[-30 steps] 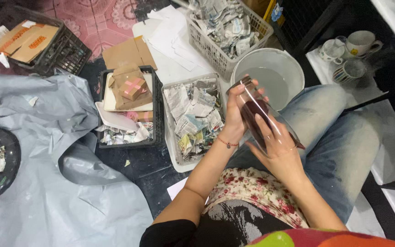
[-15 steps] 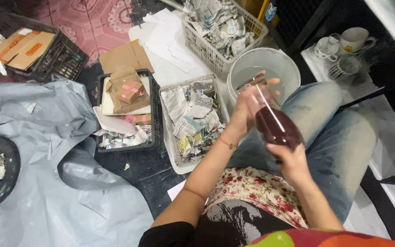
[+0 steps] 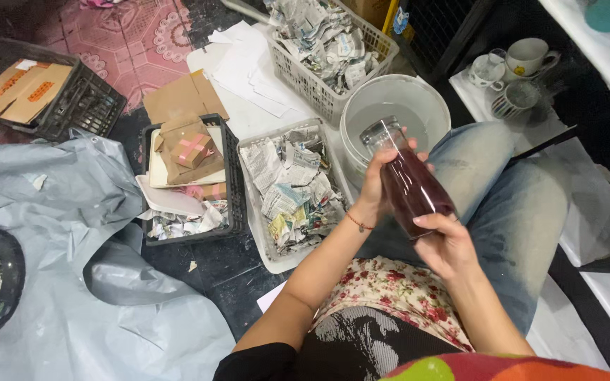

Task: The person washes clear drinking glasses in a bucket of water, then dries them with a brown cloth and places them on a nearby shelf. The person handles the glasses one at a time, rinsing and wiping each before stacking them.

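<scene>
Above the person's lap, both hands hold one glass bottle [image 3: 409, 180] filled with a dark red-purple liquid, tilted so that its clear neck points up and away toward the white bucket [image 3: 394, 113]. Left hand [image 3: 379, 185] reaches in from the lower left with the forearm stretched diagonally across the body, a thin bracelet at the wrist; its fingers [image 3: 390, 156] wrap around the upper part of the bottle just below the neck. Right hand [image 3: 445, 247] comes up from below, wrist bent, and cups the base, with the fingers [image 3: 428, 221] curled closed against the glass. The bottle sits over the jeans-clad thigh, just in front of the single bucket. To the left of the bucket lie two light plastic baskets of crumpled newspaper scraps, a near basket [image 3: 287, 197] beside the left forearm and a far basket [image 3: 330, 46] beyond it. Two black crates are on the floor: a near crate [image 3: 188, 176] holding one small brown box with a pink ribbon, and a far crate [image 3: 44, 95] with flattened cardboard. A grey plastic sheet [image 3: 72, 282] covers the floor at left. Three cups [image 3: 513, 67] stand together at upper right.
</scene>
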